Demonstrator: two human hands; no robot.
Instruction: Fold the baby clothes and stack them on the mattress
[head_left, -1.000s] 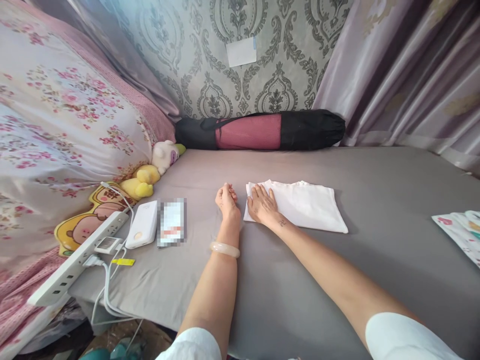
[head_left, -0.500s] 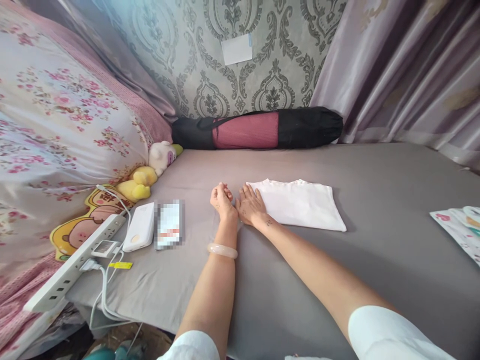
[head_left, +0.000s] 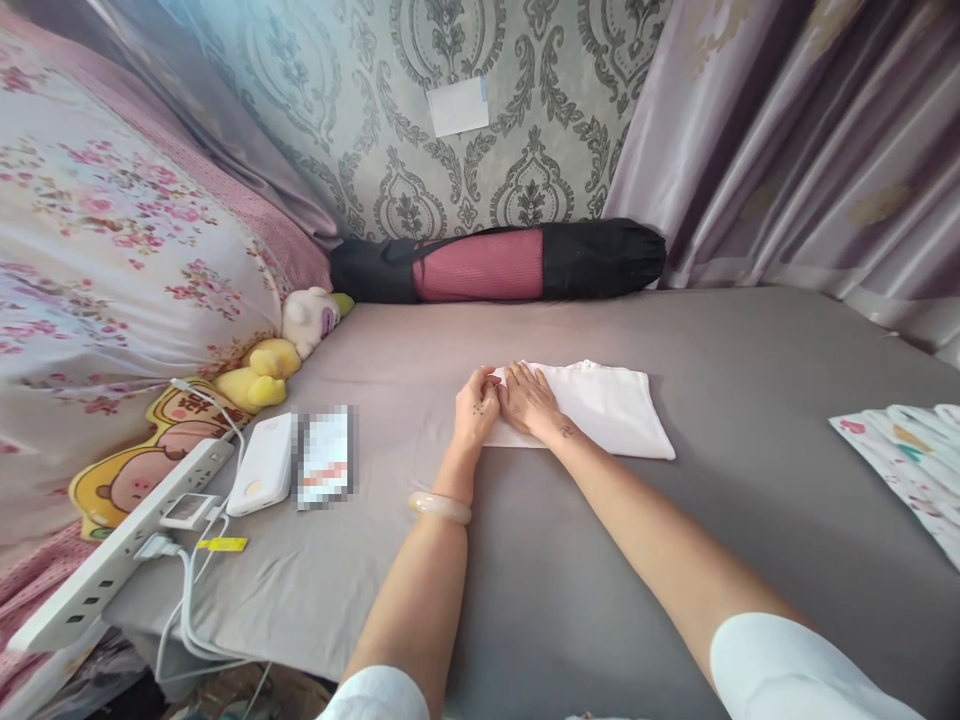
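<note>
A folded white cloth lies flat on the grey bed sheet in the middle of the view. My right hand rests palm down on the cloth's left end, fingers spread. My left hand, with a pale bangle on its wrist, sits right beside it. Its fingers curl over the cloth's left edge near the far corner. The two hands touch each other.
A white power bank, a small packet and a power strip with cables lie at the left. Plush toys and floral bedding are behind them. A black-and-pink roll bag lies by the wall. Patterned fabric is at the right.
My left hand has moved right from the bare sheet onto the cloth's left edge. My right hand slid slightly left off the cloth, then back onto its end.
</note>
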